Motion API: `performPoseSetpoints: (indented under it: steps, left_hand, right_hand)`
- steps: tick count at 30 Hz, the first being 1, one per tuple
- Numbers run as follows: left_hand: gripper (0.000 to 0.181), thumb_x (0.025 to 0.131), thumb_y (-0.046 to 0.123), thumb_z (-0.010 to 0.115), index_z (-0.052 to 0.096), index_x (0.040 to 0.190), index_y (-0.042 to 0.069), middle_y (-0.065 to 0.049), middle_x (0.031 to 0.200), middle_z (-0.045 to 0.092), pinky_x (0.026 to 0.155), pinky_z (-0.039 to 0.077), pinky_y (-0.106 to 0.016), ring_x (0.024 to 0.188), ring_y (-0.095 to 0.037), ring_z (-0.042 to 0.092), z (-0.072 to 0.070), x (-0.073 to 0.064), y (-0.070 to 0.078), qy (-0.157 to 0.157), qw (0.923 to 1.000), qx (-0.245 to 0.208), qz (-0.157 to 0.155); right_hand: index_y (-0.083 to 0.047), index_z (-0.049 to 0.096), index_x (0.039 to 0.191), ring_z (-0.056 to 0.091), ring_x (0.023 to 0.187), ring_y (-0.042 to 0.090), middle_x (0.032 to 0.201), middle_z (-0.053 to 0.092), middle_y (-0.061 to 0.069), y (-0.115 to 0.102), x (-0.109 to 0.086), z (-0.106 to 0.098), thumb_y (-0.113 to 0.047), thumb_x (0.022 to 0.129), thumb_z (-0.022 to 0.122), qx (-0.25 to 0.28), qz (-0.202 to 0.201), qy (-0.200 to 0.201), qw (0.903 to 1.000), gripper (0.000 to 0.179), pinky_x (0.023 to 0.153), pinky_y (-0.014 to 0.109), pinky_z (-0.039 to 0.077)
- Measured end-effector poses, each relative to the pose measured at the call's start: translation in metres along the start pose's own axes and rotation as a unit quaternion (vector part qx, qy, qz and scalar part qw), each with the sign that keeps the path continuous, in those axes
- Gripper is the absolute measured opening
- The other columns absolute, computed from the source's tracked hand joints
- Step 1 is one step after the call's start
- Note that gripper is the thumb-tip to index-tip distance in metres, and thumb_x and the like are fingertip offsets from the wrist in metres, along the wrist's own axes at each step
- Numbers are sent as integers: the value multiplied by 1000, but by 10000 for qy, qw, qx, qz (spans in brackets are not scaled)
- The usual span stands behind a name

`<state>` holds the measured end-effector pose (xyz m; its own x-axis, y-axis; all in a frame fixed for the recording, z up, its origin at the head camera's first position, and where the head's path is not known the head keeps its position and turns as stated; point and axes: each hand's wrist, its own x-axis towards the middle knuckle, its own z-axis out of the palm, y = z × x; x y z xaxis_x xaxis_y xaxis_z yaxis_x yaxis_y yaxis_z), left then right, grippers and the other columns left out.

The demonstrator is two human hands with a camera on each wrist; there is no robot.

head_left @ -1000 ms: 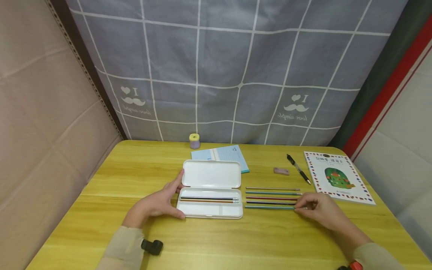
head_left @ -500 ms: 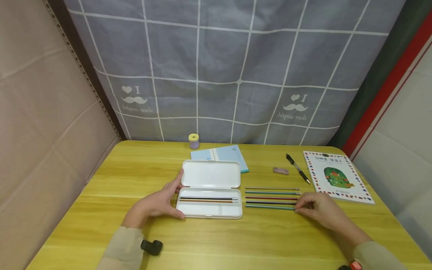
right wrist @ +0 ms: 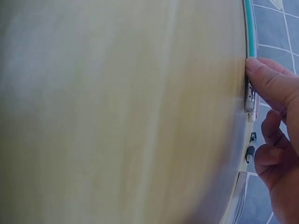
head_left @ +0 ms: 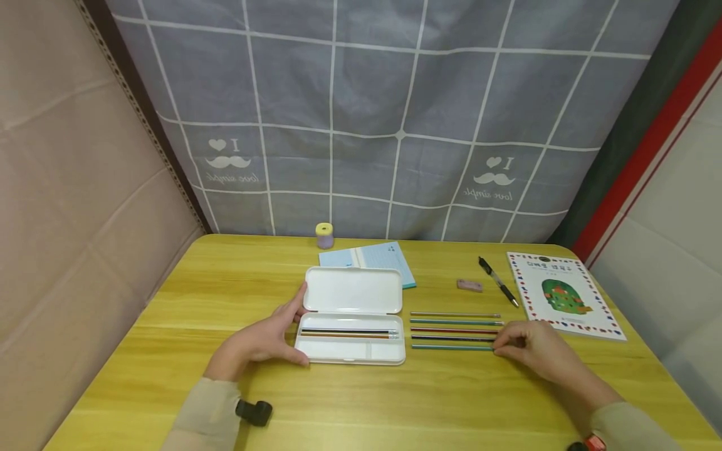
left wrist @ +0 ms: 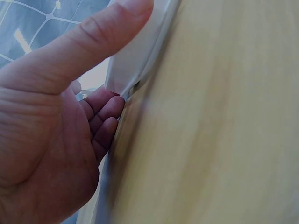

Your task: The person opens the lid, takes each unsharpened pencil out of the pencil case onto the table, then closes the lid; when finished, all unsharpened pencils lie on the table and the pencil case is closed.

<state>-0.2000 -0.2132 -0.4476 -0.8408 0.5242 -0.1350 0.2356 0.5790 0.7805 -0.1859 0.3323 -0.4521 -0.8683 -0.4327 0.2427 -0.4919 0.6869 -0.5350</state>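
Note:
A white pencil case [head_left: 338, 353] lies with its lid raised, a dark pencil and an orange-brown pencil [head_left: 346, 336] inside its tray. At its left side my left hand [head_left: 265, 338] holds it, thumb by the front corner and fingers by the lid; the left wrist view shows these fingers [left wrist: 105, 119] curled at the case's edge. Right of the case, several pencils lie in parallel rows. My right hand [head_left: 533, 347] pinches the nearest one, a teal pencil [head_left: 451, 347], near its eraser end. In the right wrist view its thumb [right wrist: 268, 79] presses on that pencil.
Behind the case lies a light-blue notebook [head_left: 378, 257], with a yellow and purple spool-like item [head_left: 324, 235] near the table's back edge. A pink eraser [head_left: 469, 285], a black pen [head_left: 499, 282] and a picture-covered book [head_left: 566, 295] lie at the back right.
The teal pencil in my right hand has shifted very slightly to the right. My left hand stays at the case.

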Motion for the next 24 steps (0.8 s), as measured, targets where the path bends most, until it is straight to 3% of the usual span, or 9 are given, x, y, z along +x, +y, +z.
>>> performPoseSetpoints:
  steps: [13, 24]
  left_hand:
    - [148, 75, 31, 96, -20, 165, 13, -6, 144, 46, 115, 30, -57, 131, -26, 41, 0, 0, 0, -11, 10000, 11, -19]
    - [148, 75, 32, 97, -20, 165, 12, -7, 143, 47, 116, 28, -59, 131, -28, 41, 0, -1, 2, 26, 9999, 104, -31]
  right_hand:
    - [-31, 80, 84, 53, 70, -4, 88, 73, -16, -3, -1, 0, -13, 81, 90, -134, 131, 50, 9998, 22, 59, 23, 45]
    - [-33, 81, 89, 43, 59, -1, 83, 69, -22, -13, 3, 1, -17, 81, 91, -234, 13, 279, 9993, 20, 53, 23, 38]
